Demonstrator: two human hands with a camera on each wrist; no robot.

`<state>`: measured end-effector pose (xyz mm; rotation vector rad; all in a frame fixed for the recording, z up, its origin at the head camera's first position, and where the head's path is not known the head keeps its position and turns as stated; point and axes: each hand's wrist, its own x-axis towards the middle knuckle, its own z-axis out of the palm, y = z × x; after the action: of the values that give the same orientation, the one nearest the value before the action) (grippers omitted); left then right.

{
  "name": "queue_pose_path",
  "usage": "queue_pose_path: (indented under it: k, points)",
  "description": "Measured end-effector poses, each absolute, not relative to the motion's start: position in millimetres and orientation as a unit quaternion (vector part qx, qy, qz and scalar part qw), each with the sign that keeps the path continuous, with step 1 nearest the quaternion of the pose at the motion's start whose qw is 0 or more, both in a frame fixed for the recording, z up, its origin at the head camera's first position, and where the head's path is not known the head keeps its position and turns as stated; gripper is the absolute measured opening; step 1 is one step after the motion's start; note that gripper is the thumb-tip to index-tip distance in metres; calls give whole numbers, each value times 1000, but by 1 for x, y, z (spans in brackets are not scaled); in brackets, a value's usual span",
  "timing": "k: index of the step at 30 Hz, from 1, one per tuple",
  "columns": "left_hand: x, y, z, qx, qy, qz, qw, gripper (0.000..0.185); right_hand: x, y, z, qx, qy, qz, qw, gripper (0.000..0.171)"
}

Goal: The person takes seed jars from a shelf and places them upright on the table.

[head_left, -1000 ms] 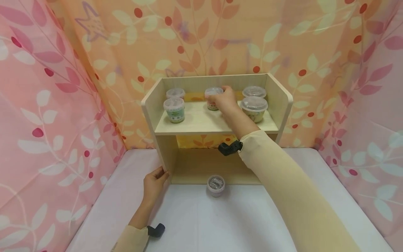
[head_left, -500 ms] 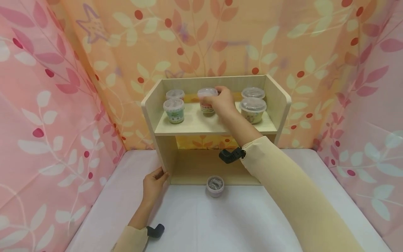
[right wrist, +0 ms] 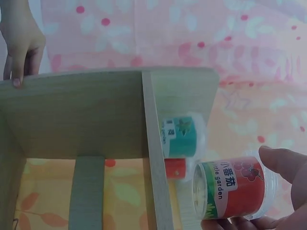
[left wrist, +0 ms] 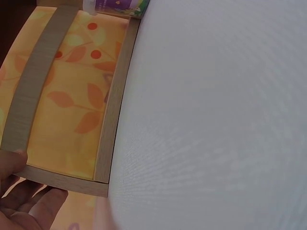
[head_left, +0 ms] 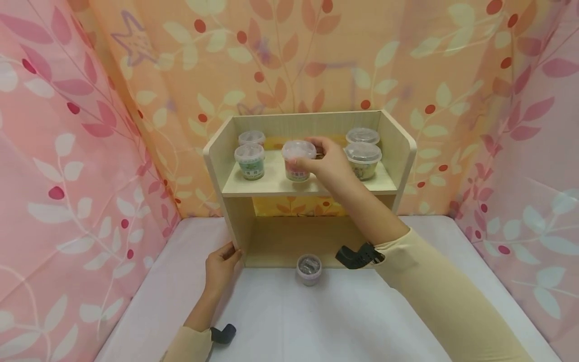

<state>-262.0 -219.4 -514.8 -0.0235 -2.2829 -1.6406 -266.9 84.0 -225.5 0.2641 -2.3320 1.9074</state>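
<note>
Forward and slightly left, the red-labelled cup (head_left: 294, 174) is travelling with the right hand (head_left: 333, 165): a second ago it was farther back, and now it is hanging over the front part of the top board (head_left: 273, 182). From my remote post I'm seeing thumb and fingers gripping its sides, and the right-wrist view is showing its base clear of the wood. For the work in hand, I'm judging that the cup is being carried and isn't yet being set down. The left hand (head_left: 220, 266) isn't shifting; it is pinching the front edge of the side panel (head_left: 238, 218), which I'm taking as steadying. Nothing else is moving: the green-labelled cup (head_left: 251, 163) is standing left of the held one with another cup (head_left: 252, 137) behind it, two lidded bowls (head_left: 363, 151) are standing to the right, and a small lidded cup (head_left: 309, 270) is sitting below on the white cloth (head_left: 339, 314).
</note>
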Motion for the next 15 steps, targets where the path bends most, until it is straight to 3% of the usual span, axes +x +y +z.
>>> queue_pose_path:
  k: [15]
  points:
    - [-259,-218,-511,3,-808,-568,155,34,-206,107,-257,147,-759,634,-2,77]
